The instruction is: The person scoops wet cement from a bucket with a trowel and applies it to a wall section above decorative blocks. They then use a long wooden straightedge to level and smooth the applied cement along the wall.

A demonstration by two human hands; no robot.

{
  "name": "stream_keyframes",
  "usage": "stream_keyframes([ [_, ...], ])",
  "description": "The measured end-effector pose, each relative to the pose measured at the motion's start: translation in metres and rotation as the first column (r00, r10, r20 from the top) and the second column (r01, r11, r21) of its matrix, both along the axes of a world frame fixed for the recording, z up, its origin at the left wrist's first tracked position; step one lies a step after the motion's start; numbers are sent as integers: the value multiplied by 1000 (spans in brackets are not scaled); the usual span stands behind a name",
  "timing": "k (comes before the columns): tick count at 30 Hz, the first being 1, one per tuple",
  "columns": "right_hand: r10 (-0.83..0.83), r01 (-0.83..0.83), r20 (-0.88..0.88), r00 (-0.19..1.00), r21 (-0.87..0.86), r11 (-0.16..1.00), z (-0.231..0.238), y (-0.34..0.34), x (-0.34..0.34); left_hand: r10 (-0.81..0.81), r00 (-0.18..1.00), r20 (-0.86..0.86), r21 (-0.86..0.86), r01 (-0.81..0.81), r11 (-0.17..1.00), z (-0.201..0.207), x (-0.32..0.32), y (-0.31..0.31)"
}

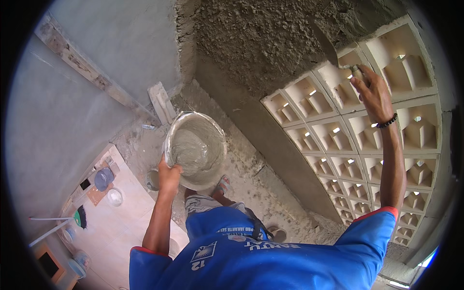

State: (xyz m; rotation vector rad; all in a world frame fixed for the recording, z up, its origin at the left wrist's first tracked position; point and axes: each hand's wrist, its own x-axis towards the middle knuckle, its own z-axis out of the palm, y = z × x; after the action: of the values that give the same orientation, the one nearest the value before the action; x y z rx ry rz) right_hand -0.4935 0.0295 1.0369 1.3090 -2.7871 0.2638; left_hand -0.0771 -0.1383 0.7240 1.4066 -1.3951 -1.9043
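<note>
My left hand (169,177) is closed on the near left rim of a round bucket (221,162). Wet grey mortar (191,147) lies inside it, smeared up the walls. Up at the right, my right hand (375,95) wraps round the handle of a trowel, beside the pale vent blocks (355,128). The trowel's dark blade (324,42) points up and left, over the rough, freshly mortared wall area (251,43); I cannot tell whether it touches the surface. A dark beaded bracelet (387,121) circles my right wrist.
A wooden block (161,102) stands against the left wall behind the bucket. A small pail (152,180) sits beside it. On the pale tiles at the left are a blue-grey container (103,179), a white bowl (114,197) and a broom (79,217). Mortar crumbs litter the floor.
</note>
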Motion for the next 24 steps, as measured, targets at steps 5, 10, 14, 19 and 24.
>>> stream_keyframes([
  [5, 108, -182, 671, 734, 42, 982, -79, 29, 57, -63, 997, -48, 42, 65, 997, 28, -30, 12],
  [10, 388, -431, 198, 900, 541, 722, -142, 5, 121, -190, 981, -43, -15, 190, 982, 33, -59, 24],
  [14, 514, -426, -15, 858, 538, 727, -198, 7, 127, -294, 955, -47, -129, 286, 949, 38, -74, 29],
  [19, 304, -501, 446, 842, 437, 747, -226, 19, 133, -379, 911, 160, -249, 409, 878, 68, -88, 35],
  [24, 248, -425, 656, 713, 123, 897, -273, 49, 143, -364, 924, 117, -160, 380, 911, 63, -84, 31],
])
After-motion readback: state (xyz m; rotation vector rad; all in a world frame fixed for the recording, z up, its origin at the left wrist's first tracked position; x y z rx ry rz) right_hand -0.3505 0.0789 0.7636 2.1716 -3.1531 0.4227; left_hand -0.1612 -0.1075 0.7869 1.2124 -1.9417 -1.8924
